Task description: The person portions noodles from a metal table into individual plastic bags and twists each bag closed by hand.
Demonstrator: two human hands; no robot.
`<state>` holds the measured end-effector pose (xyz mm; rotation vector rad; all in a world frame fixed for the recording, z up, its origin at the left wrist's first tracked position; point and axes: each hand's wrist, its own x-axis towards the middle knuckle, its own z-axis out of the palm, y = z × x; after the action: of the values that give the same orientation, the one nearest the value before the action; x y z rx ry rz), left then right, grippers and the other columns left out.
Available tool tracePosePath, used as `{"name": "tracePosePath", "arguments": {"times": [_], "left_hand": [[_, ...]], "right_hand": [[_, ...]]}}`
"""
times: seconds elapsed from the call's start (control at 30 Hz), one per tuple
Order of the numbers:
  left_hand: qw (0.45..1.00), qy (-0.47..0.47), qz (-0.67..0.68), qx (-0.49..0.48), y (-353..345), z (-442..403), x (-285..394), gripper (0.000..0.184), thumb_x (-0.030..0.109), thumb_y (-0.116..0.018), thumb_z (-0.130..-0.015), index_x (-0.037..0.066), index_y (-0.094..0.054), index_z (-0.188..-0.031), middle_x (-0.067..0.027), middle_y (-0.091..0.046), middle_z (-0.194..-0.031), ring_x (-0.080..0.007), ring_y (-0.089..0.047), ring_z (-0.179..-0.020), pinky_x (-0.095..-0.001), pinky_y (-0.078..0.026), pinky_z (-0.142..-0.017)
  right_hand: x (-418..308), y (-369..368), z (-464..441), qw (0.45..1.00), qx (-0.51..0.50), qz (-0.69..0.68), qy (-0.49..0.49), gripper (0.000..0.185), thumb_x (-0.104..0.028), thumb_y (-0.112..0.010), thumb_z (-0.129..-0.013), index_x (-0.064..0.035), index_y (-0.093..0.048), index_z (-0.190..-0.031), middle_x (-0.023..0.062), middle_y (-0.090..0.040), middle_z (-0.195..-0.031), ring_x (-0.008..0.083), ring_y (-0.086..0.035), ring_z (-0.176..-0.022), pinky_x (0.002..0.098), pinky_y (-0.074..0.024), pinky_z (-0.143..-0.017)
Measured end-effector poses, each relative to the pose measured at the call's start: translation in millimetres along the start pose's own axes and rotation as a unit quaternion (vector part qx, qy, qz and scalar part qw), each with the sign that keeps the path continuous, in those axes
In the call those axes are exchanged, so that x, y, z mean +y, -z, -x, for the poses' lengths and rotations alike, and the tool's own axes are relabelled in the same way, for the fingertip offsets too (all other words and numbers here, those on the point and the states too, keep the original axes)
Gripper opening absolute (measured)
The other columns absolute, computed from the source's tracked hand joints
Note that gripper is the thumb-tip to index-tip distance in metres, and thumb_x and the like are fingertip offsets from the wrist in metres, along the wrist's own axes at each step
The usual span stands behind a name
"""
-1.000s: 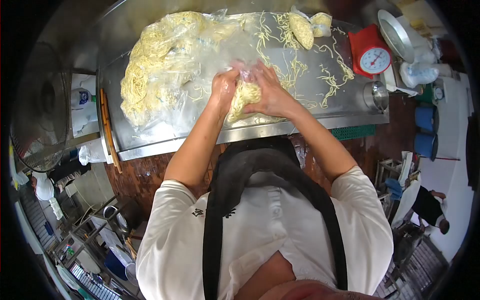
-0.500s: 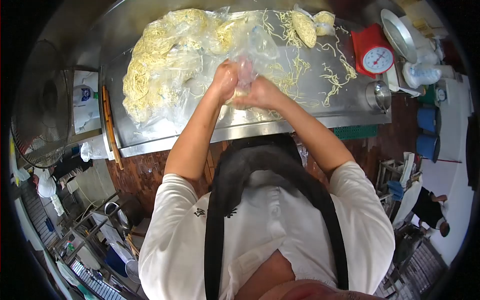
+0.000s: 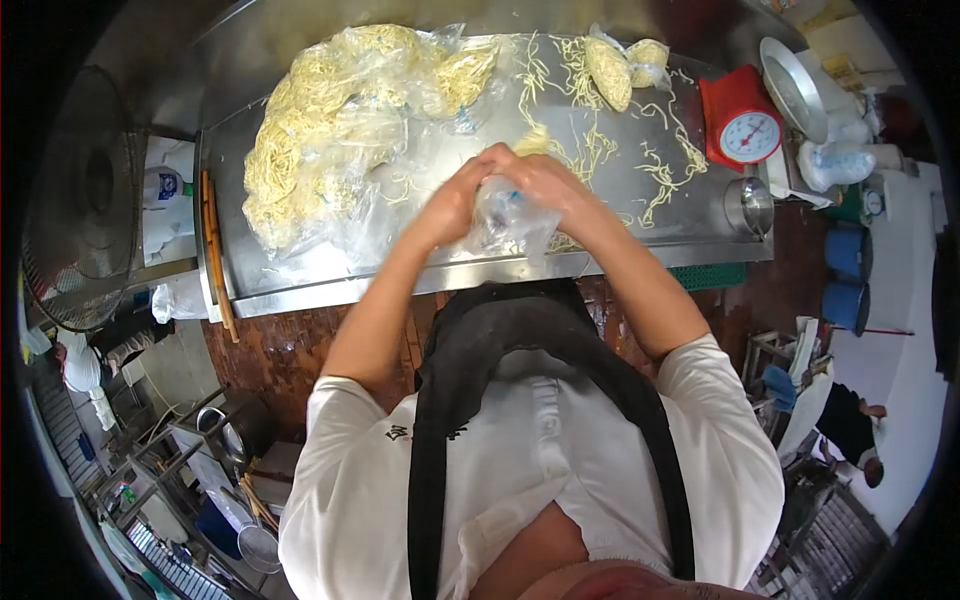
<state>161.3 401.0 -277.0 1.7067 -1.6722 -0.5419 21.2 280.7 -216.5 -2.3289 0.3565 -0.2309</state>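
Observation:
A clear plastic bag hangs toward me from between my two hands, its loose film crumpled with a bit of blue on it. My left hand is closed on its left side. My right hand grips it from the right, fingers meeting the left hand's at the top. Just beyond the knuckles shows a small clump of pale noodles; whether it is inside the bag I cannot tell. Left of my hands lies a large heap of bagged yellow noodles on the steel worktop.
Loose noodle strands lie scattered to the right. Two filled noodle bags sit at the back, near a red dial scale and a metal bowl. Wooden sticks rest along the left edge. A person is far right.
My hands have come together and turned over. The bag's loose film, which pointed away from me, now hangs toward me, and the noodle clump shows beyond my fingers.

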Motion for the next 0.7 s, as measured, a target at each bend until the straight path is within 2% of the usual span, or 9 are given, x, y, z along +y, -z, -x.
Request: {"name": "tracePosePath", "arguments": {"times": [0.1, 0.2, 0.23, 0.27, 0.33, 0.47, 0.53, 0.63, 0.7], "left_hand": [[0.978, 0.033, -0.108, 0.174, 27, -34, -72, 0.024, 0.023, -0.056, -0.090, 0.001, -0.064, -0.087, -0.0250, -0.065, -0.086, -0.0387, -0.063, -0.075, -0.0453, -0.051, -0.068], [0.969, 0.177, -0.067, 0.157, 47, -44, -1, 0.033, 0.027, -0.052, -0.094, 0.000, -0.064, -0.079, -0.0289, -0.062, -0.076, -0.0444, -0.060, -0.066, -0.0486, -0.049, -0.060], [0.990, 0.105, -0.046, 0.083, 26, -32, -8, 0.040, 0.031, -0.051, -0.098, -0.001, -0.064, -0.077, -0.0244, -0.064, -0.070, -0.0387, -0.064, -0.063, -0.0463, -0.051, -0.057], [0.889, 0.355, 0.288, -0.004, 29, -34, 45, 0.045, 0.033, -0.045, -0.101, -0.003, -0.065, -0.084, -0.0189, -0.067, -0.072, -0.0310, -0.066, -0.060, -0.0461, -0.054, -0.057], [0.625, 0.325, 0.707, 0.056, -8, -27, 60, 0.045, 0.029, -0.031, -0.106, -0.006, -0.053, -0.122, -0.0199, -0.063, -0.115, -0.0253, -0.066, -0.097, -0.0425, -0.054, -0.085], [0.501, 0.337, 0.782, 0.153, -38, -30, 45, 0.032, 0.024, -0.038, -0.105, -0.001, -0.056, -0.112, -0.0101, -0.064, -0.106, -0.0244, -0.062, -0.101, -0.0410, -0.050, -0.088], [0.670, 0.372, 0.636, 0.089, -54, -9, 15, 0.031, 0.025, -0.041, -0.104, 0.001, -0.059, -0.102, -0.0076, -0.064, -0.099, -0.0249, -0.061, -0.101, -0.0425, -0.049, -0.088], [0.912, 0.300, 0.271, -0.072, -53, 16, -3, 0.022, 0.019, -0.049, -0.098, 0.004, -0.064, -0.092, -0.0108, -0.065, -0.090, -0.0308, -0.059, -0.096, -0.0464, -0.047, -0.084], [0.970, 0.188, -0.081, -0.130, -46, 23, -7, 0.015, 0.013, -0.052, -0.094, 0.006, -0.064, -0.090, -0.0148, -0.066, -0.092, -0.0350, -0.058, -0.093, -0.0469, -0.047, -0.082]], "right_hand": [[-20, 36, -1, 0.993, -0.002, 0.119, -0.023, 0.019, -0.013, -0.060, -0.085, -0.0077, -0.061, -0.102, 0.0228, -0.066, -0.081, 0.0398, -0.066, -0.080, 0.0429, -0.0512, -0.067], [7, 28, -13, 0.989, 0.106, 0.090, -0.040, 0.017, -0.016, -0.063, -0.083, -0.0058, -0.059, -0.097, 0.0231, -0.065, -0.081, 0.0404, -0.065, -0.079, 0.0448, -0.0495, -0.064], [8, 24, -11, 0.987, 0.134, 0.068, -0.057, 0.016, -0.016, -0.064, -0.084, -0.0055, -0.059, -0.095, 0.0231, -0.065, -0.081, 0.0406, -0.065, -0.079, 0.0452, -0.0492, -0.064], [4, 22, -7, 0.989, 0.130, 0.038, -0.066, 0.015, -0.012, -0.061, -0.084, -0.0047, -0.059, -0.097, 0.0235, -0.065, -0.083, 0.0416, -0.065, -0.081, 0.0461, -0.0496, -0.066], [-8, 15, 10, 0.989, 0.117, -0.021, -0.089, 0.015, -0.004, -0.054, -0.086, -0.0030, -0.058, -0.100, 0.0244, -0.065, -0.087, 0.0435, -0.064, -0.085, 0.0481, -0.0503, -0.071], [24, -23, 56, 0.972, 0.070, -0.213, -0.068, 0.015, -0.020, -0.058, -0.095, -0.0051, -0.058, -0.096, 0.0119, -0.060, -0.070, 0.0288, -0.059, -0.062, 0.0373, -0.0454, -0.057], [56, -36, 81, 0.867, 0.026, -0.446, -0.220, 0.017, -0.021, -0.054, -0.098, -0.0053, -0.060, -0.096, 0.0044, -0.055, -0.065, 0.0186, -0.053, -0.057, 0.0319, -0.0424, -0.054], [80, -37, 65, 0.858, -0.048, -0.414, -0.300, 0.020, -0.019, -0.052, -0.097, -0.0053, -0.064, -0.106, 0.0155, -0.066, -0.085, 0.0255, -0.062, -0.075, 0.0366, -0.0494, -0.071], [86, -64, 42, 0.976, 0.049, -0.160, -0.141, 0.018, -0.017, -0.058, -0.094, -0.0030, -0.068, -0.097, 0.0155, -0.067, -0.084, 0.0245, -0.065, -0.075, 0.0371, -0.0501, -0.069]]}}
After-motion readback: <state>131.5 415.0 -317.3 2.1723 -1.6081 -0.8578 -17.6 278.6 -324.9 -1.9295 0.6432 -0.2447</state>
